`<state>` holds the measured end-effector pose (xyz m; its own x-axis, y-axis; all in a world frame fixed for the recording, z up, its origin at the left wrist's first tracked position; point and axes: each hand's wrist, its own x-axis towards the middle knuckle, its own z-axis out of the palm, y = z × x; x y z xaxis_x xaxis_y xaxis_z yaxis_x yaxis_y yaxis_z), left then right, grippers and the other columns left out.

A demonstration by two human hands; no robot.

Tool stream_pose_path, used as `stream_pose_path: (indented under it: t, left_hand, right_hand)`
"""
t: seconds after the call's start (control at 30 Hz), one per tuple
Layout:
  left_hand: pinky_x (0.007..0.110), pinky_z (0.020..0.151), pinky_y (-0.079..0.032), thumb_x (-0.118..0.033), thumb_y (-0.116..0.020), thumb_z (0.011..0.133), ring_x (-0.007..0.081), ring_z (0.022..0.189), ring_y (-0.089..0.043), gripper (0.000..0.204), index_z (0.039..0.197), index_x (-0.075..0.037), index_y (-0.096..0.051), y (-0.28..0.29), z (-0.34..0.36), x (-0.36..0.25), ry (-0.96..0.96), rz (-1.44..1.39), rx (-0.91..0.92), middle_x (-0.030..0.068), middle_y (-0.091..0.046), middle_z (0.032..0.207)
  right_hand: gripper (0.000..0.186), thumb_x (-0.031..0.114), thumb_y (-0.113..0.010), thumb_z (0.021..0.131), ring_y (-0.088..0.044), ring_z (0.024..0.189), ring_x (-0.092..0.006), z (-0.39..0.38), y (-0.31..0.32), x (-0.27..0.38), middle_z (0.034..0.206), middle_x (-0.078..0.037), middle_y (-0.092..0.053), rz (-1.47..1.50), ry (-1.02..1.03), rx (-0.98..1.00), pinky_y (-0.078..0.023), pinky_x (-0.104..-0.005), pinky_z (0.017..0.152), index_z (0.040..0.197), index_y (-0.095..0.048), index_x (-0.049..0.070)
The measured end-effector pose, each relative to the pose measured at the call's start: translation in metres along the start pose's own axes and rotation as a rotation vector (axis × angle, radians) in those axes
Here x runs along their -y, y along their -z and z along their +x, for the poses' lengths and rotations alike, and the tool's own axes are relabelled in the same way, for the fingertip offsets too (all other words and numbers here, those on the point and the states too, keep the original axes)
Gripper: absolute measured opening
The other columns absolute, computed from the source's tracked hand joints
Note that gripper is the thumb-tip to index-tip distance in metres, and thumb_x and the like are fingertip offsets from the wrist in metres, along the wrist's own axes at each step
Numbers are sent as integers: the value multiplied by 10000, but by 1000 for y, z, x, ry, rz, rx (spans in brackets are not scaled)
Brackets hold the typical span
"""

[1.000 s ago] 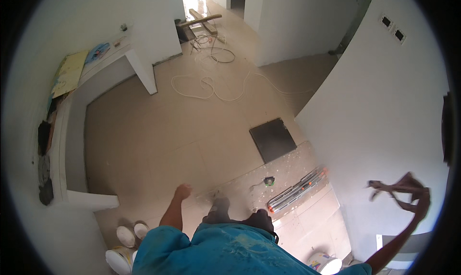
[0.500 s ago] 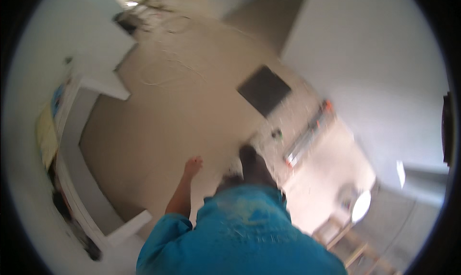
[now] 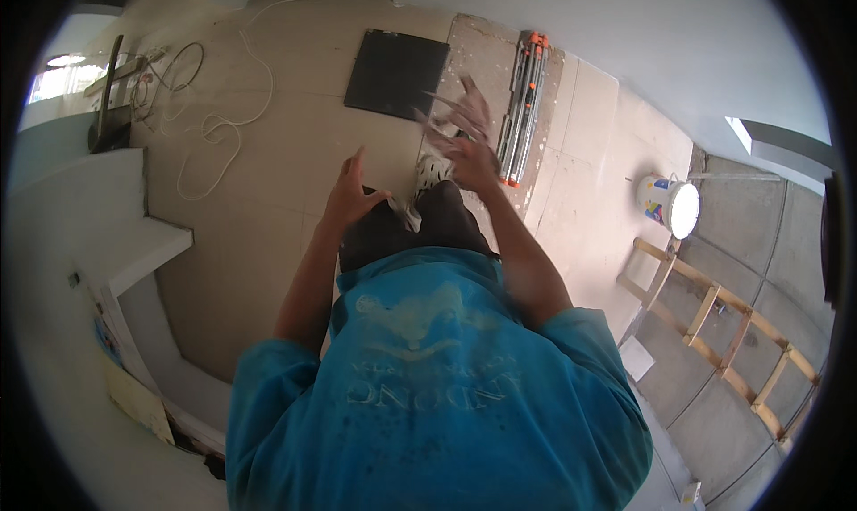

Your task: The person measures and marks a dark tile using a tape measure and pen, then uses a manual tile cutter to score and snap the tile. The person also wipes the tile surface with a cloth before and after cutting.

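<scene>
My left hand (image 3: 355, 193) is raised at the left of my legs with its thumb apart from its fingers and nothing visible in it. My right hand (image 3: 473, 167) grips a blurred pinkish-brown floppy object (image 3: 469, 109) with finger-like strips, perhaps work gloves. Beyond my hands lie a dark square tile (image 3: 395, 72) and, to its right, a bundle of long silver tools with orange ends (image 3: 525, 109) on a speckled board (image 3: 469, 42). A patterned shoe (image 3: 433, 172) shows below my right hand.
White and dark cables (image 3: 214, 127) lie loose at the left beside timber pieces (image 3: 112, 100). A low white ledge (image 3: 165, 234) runs along the left wall. At the right are a white bucket (image 3: 683, 207) and a wooden ladder-like frame (image 3: 732, 341) on grey flooring.
The view has turned, bringing the bucket and wooden frame into view. My right hand, with the floppy object, has moved from the far right to in front of me, near my left hand.
</scene>
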<state>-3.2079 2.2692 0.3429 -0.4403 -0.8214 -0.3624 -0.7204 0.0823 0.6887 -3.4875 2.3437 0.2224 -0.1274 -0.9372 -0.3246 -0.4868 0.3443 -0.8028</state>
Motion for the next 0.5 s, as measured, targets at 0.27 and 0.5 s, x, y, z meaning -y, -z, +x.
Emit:
stream_pose_path:
  t: [0.27, 0.5]
  left_hand:
    - [435, 1023, -437, -293, -737, 843, 374, 1276, -484, 643, 1365, -59, -445, 40, 82, 58, -108, 138, 16, 223, -453, 1384]
    - [382, 978, -461, -221, -488, 1008, 244, 1131, -586, 275, 1213, -40, -508, 90, 149, 130, 312, -487, 110, 122, -598, 1197]
  right_hand:
    - [271, 211, -627, 869, -663, 933, -301, 70, -26, 185, 1019, -154, -689, 403, 69, 120, -515, -405, 815, 1099, -650, 70]
    - [339, 195, -695, 847, -681, 869, -235, 153, -49, 200, 989, -123, -687, 360, -206, 112, -533, -353, 823, 1145, -623, 51]
